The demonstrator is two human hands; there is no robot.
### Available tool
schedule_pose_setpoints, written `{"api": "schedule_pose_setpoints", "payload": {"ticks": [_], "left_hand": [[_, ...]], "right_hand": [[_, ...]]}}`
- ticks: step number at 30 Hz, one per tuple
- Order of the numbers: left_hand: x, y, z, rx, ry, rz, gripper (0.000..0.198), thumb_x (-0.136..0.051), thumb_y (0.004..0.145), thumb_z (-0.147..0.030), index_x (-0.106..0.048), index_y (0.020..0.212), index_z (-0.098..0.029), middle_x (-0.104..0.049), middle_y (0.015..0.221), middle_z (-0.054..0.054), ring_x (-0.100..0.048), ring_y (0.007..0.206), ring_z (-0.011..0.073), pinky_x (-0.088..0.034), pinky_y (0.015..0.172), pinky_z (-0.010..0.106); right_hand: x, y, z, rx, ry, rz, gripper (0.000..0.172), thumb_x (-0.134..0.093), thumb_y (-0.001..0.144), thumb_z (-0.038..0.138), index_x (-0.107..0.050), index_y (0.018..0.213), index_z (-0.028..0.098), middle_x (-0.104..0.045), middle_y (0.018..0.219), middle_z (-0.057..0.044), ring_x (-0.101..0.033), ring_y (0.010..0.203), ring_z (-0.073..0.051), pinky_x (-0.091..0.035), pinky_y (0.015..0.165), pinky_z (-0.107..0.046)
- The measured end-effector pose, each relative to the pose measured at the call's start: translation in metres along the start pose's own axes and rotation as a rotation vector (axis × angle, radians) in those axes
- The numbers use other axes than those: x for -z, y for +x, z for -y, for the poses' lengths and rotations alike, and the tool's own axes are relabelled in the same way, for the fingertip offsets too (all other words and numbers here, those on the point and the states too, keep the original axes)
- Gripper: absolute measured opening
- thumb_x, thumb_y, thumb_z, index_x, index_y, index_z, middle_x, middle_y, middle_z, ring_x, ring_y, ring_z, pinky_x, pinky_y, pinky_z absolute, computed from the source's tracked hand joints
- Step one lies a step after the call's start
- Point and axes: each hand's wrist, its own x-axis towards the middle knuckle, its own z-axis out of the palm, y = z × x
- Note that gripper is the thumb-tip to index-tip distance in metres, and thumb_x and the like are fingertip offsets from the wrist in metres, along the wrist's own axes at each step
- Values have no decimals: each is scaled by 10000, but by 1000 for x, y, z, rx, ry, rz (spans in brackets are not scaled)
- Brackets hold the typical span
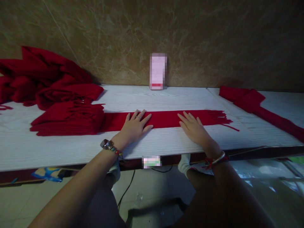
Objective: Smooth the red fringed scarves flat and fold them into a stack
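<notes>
A long red strip of fringed cloth [163,119] lies flat across the white table [133,98]. On its left part rests my left hand [136,126], palm down with fingers spread and a ring on one finger. My right hand [192,127] lies spread on the strip further right, short of the fringe. The strip's left end meets a stack of folded red cloth [68,120] with tassels on top; whether it runs under the stack is hidden.
Crumpled red cloth [47,79] is heaped at the back left. Another red cloth [256,107] trails off the right side. A blurred pink upright object [158,69] leans on the brown marbled wall [201,41]. Below the table edge, a black cable [127,190] hangs near my legs.
</notes>
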Motion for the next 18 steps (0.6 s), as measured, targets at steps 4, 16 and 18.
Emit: {"api": "schedule_pose_setpoints", "payload": {"ticks": [4, 16, 18], "left_hand": [[1, 0, -1, 13, 1, 22, 557, -288, 964, -495, -313, 1455, -234, -231, 1547, 100, -187, 1408, 356, -227, 1103, 560], [7, 0, -4, 36, -1, 99, 591, -250, 965, -474, -219, 1484, -193, -162, 1566, 73, -120, 1429, 326, -184, 1119, 562], [8, 0, -3, 37, 0, 107, 598, -253, 964, -475, -212, 1486, -187, -165, 1564, 78, -123, 1428, 326, -184, 1120, 560]], "right_hand": [[-2, -1, -12, -92, -12, -83, 491, -280, 940, 309, -462, 1376, 176, -427, 1453, -148, -354, 1349, -337, -274, 1065, -623], [2, 8, 45, 239, 26, 48, 481, -282, 965, 311, -389, 1427, 230, -332, 1519, -68, -261, 1401, -254, -223, 1124, -529], [2, 7, 31, 163, 17, 53, 481, -286, 962, 316, -377, 1431, 261, -327, 1522, -55, -265, 1400, -257, -238, 1114, -540]]}}
